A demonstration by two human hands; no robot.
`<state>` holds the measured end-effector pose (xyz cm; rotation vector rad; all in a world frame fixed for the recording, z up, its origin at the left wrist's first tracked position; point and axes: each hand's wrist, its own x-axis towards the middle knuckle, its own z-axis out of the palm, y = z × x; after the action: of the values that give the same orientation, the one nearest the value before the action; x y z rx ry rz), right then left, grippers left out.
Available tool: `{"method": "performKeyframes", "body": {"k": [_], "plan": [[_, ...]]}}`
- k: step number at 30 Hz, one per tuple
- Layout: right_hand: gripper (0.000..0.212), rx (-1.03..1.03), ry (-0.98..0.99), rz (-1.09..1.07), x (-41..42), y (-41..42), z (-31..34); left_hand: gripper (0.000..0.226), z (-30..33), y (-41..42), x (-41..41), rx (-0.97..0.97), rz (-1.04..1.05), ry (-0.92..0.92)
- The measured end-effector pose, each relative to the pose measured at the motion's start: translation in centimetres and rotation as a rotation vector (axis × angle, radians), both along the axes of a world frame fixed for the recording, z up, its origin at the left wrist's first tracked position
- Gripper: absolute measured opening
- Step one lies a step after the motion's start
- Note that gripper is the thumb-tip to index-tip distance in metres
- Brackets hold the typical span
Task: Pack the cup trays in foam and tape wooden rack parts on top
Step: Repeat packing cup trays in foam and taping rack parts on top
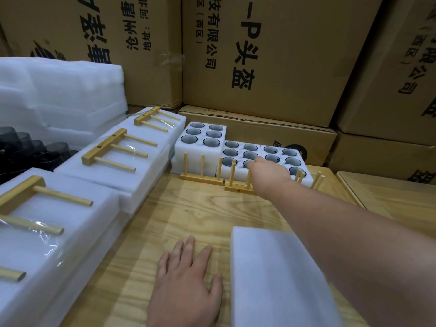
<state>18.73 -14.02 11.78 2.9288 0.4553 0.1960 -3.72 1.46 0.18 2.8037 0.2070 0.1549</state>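
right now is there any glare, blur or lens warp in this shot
Head view: glare on the clear tape over the nearest wooden rack part; wide-angle warp tilts the cardboard boxes; the reaching right hand looks slightly soft; lighting even, shadows faint.

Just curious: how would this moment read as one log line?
right hand: reaching onto middle cup tray | left hand: flat on table | foam sheet: beside it

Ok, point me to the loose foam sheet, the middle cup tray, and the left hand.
loose foam sheet (278, 277), head view, its top face.
middle cup tray (238, 153), head view, foam between cups.
left hand (186, 286), head view, back of hand.
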Motion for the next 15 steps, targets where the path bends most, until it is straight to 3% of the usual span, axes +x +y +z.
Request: {"method": "performKeyframes", "body": {"k": [5, 15], "plan": [[0.026, -0.002, -0.023, 0.013, 0.3, 0.3, 0.0, 0.089, 0.0, 0.1, 0.1, -0.012, -0.004, -0.004], [0.018, 0.214, 0.015, -0.052, 0.5, 1.1, -0.9, 0.076, 0.2, 0.2, 0.1, -0.042, -0.018, -0.015]]}}
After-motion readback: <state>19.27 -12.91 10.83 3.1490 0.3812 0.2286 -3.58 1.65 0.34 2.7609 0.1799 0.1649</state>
